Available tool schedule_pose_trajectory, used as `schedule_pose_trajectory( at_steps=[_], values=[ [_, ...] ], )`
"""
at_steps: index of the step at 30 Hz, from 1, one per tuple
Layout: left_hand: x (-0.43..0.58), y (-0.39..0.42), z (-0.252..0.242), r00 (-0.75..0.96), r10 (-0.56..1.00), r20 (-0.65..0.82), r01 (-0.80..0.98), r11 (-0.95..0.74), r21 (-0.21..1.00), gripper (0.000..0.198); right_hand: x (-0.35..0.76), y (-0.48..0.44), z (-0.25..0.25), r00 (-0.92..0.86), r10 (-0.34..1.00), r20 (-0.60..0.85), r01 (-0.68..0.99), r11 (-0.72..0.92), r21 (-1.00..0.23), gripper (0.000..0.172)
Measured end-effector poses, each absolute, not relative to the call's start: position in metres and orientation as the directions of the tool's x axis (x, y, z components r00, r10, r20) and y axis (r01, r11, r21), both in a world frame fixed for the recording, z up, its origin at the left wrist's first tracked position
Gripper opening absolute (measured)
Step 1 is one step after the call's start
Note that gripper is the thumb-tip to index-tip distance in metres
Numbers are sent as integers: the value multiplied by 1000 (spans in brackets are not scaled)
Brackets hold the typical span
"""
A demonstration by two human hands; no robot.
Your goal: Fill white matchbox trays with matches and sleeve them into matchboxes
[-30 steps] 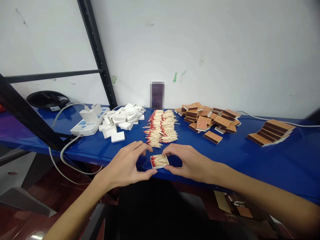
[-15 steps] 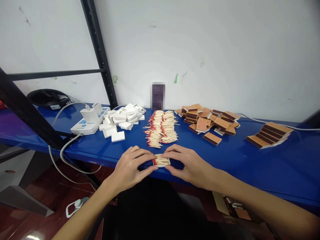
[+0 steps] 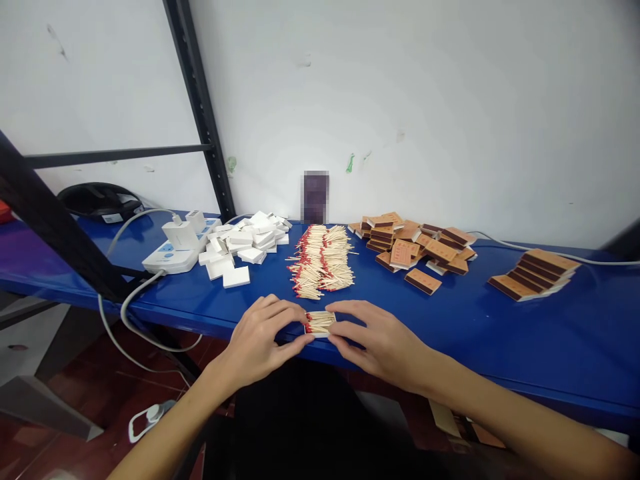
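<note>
A small white matchbox tray (image 3: pixel 320 324) filled with red-headed matches lies at the front of the blue shelf. My left hand (image 3: pixel 267 333) grips its left end between thumb and fingers. At the right end, my right hand (image 3: pixel 383 340) holds the tray too, one finger bent in against the match ends. Behind the tray, a heap of loose matches (image 3: pixel 324 261) lies in two rows, many red heads pointing left. White matchbox trays (image 3: pixel 245 241) are piled to the left. To the right lies a pile of brown matchbox sleeves (image 3: pixel 420 243).
A slanted row of brown matchboxes (image 3: pixel 535 275) lies far right. On the left stand a white power strip (image 3: pixel 175 250) with cables and a black shelf post (image 3: pixel 200 107). A blurred dark object (image 3: pixel 316 197) leans on the wall. The shelf's front edge (image 3: pixel 500 373) runs below my hands.
My right hand's fingers have shifted, with one now bent inward at the tray's right end. The left hand keeps its grip. The whole view has shifted slightly.
</note>
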State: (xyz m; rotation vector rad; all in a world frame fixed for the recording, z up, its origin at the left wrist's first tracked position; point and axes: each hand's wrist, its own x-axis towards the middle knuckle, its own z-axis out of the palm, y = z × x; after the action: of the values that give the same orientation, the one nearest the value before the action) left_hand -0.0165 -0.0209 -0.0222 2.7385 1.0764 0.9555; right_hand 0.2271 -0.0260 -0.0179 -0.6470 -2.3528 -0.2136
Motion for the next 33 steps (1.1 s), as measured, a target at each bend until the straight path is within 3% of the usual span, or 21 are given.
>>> schedule_pose_trajectory(
  at_steps=[7,14,22,27,33],
  values=[
    [-17,-21,-23,567,594,570,599,-773,209,18,225,-29,-16,-660,350,665,519,853,65,16],
    [-17,-21,-25,560,593,579,623,-762,178,23,223,-29,-16,-642,479,599,577,816,-36,24],
    [-18,-21,-25,593,567,572,614,-778,134,16,219,-29,-15,-688,381,617,544,834,92,26],
    [-18,-21,-25,572,560,599,612,-778,143,22,220,-31,-16,-675,375,636,559,822,109,25],
    [-20,-23,-23,642,556,528,617,-784,75,22,224,-35,-13,-705,360,611,524,845,108,32]
  ],
)
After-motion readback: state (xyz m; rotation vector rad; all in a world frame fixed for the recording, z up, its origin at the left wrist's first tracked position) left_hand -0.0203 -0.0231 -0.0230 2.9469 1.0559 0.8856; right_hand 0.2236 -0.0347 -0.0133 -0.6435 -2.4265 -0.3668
